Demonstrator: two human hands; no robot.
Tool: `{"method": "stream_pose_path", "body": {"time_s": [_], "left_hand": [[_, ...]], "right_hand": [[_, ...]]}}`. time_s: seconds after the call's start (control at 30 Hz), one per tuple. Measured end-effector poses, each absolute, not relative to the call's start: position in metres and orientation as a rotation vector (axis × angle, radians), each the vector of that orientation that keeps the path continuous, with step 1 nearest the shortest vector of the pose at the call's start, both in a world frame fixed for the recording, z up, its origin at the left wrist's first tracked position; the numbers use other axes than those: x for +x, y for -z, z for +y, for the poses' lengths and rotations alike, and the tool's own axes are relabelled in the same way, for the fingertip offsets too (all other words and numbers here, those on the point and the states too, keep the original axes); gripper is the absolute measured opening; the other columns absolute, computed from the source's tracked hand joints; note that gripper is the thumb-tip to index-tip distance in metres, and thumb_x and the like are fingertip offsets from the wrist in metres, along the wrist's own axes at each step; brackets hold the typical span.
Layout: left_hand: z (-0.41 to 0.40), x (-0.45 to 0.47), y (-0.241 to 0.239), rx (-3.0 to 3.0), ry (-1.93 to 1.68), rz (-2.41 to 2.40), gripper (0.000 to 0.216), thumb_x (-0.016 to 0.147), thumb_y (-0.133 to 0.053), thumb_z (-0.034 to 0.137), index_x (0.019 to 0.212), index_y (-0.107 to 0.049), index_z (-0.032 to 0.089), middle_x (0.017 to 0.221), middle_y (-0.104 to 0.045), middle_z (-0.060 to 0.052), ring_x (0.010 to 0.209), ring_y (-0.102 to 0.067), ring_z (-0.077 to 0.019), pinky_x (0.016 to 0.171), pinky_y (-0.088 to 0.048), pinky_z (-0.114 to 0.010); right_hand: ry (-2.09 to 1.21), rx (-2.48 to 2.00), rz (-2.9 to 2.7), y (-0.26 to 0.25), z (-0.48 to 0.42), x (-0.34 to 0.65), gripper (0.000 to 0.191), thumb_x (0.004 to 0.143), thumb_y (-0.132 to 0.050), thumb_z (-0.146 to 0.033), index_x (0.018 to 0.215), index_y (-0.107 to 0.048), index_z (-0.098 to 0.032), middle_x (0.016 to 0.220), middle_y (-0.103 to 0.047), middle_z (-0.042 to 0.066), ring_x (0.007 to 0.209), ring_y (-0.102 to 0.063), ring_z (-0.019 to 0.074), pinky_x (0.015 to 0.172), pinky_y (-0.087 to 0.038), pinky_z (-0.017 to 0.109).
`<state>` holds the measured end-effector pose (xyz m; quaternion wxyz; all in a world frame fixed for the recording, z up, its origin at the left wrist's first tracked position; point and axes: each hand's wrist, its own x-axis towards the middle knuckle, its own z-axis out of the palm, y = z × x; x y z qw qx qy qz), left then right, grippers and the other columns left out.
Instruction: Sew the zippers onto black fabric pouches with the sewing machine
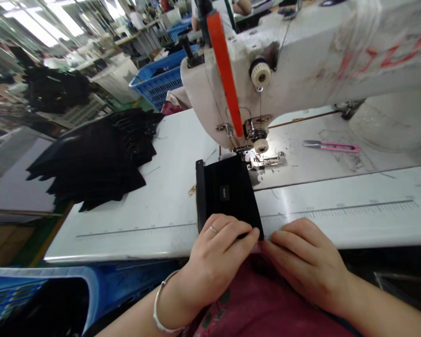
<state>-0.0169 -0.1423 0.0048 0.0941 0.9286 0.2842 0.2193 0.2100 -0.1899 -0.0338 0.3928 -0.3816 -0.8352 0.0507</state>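
A flat black zip pouch (215, 206) with a small label lies on the white sewing table, its upper right corner at the presser foot (254, 161) of the sewing machine. Along its left edge run a smooth band and a zip with a gold puller (192, 190). My left hand (219, 255) lies over the pouch's near edge, fingers bent and thumb and forefinger pinched at the lower right corner. My right hand (307, 262) pinches the same corner from the right, its fingertips almost touching my left thumb. The exact grip is partly hidden.
The white sewing machine (312, 61) spans the upper right, with an orange-red bar in front of its head. Pink thread snips (337, 146) lie on its bed. A stack of black pieces (98, 154) sits at left. Blue crates (91, 285) stand below left and behind the table (175, 140).
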Motion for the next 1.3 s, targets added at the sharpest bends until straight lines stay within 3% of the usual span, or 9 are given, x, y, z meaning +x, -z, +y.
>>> {"method": "stream_pose_path", "body": {"time_s": [0.2,0.37,0.57,0.9,1.1,1.23,1.3], "left_hand": [[-0.145,-0.013,-0.012,2.699,-0.813,0.921,0.028,0.099,-0.057,0.01,0.124,-0.066,0.02,0.109,-0.07,-0.005,0.101,-0.062,-0.0177,0.09,-0.054,-0.034],[-0.145,-0.011,-0.01,2.782,-0.624,0.833,0.025,0.102,-0.05,0.011,0.122,-0.064,0.014,0.11,-0.07,-0.008,0.1,-0.061,-0.0201,0.092,-0.053,-0.037],[-0.144,-0.013,-0.007,2.764,-0.584,0.851,0.024,0.102,-0.048,0.012,0.12,-0.064,0.016,0.109,-0.069,-0.007,0.1,-0.062,-0.0195,0.093,-0.054,-0.037],[-0.14,-0.014,-0.008,2.797,-0.589,0.784,0.018,0.099,-0.058,0.013,0.115,-0.065,0.017,0.104,-0.071,-0.006,0.097,-0.064,-0.0177,0.09,-0.056,-0.035],[-0.146,-0.022,0.001,2.752,-0.561,0.799,0.023,0.1,-0.054,0.011,0.119,-0.064,0.017,0.106,-0.071,-0.006,0.095,-0.064,-0.0177,0.089,-0.056,-0.034],[-0.141,-0.016,-0.023,2.787,-0.317,0.788,0.018,0.101,-0.052,0.015,0.11,-0.067,0.018,0.103,-0.07,-0.006,0.096,-0.064,-0.0195,0.09,-0.056,-0.037],[-0.13,-0.012,-0.037,2.834,-0.278,0.782,0.02,0.102,-0.054,0.023,0.116,-0.066,0.017,0.111,-0.069,-0.007,0.106,-0.062,-0.022,0.097,-0.054,-0.04]], "right_hand": [[-0.111,-0.987,-2.121,0.033,-0.189,0.209,0.023,0.091,-0.064,-0.007,0.113,-0.069,-0.01,0.094,-0.071,0.007,0.086,-0.055,0.0208,0.071,-0.046,0.038],[-0.125,-0.991,-2.125,0.034,-0.191,0.21,0.023,0.091,-0.065,-0.008,0.113,-0.069,-0.011,0.093,-0.07,0.007,0.087,-0.057,0.0211,0.073,-0.048,0.038],[-0.104,-1.006,-2.122,0.034,-0.19,0.21,0.022,0.09,-0.065,-0.008,0.111,-0.071,-0.014,0.092,-0.071,0.006,0.085,-0.058,0.02,0.074,-0.048,0.037],[-0.287,-0.991,-2.078,0.028,-0.192,0.217,0.024,0.09,-0.06,-0.009,0.112,-0.068,-0.014,0.093,-0.069,0.008,0.087,-0.06,0.0206,0.076,-0.053,0.037],[-0.166,-0.974,-2.11,0.029,-0.186,0.213,0.03,0.093,-0.06,-0.007,0.122,-0.067,-0.011,0.12,-0.072,0.012,0.098,-0.064,0.0216,0.08,-0.055,0.038],[-0.12,-0.94,-2.201,0.023,-0.179,0.212,0.023,0.097,-0.054,-0.008,0.113,-0.071,-0.012,0.118,-0.074,0.007,0.092,-0.063,0.0208,0.075,-0.053,0.038],[-0.122,-0.933,-2.256,0.018,-0.176,0.213,0.022,0.098,-0.053,-0.011,0.108,-0.072,-0.013,0.116,-0.074,0.005,0.088,-0.062,0.021,0.073,-0.053,0.039]]}}
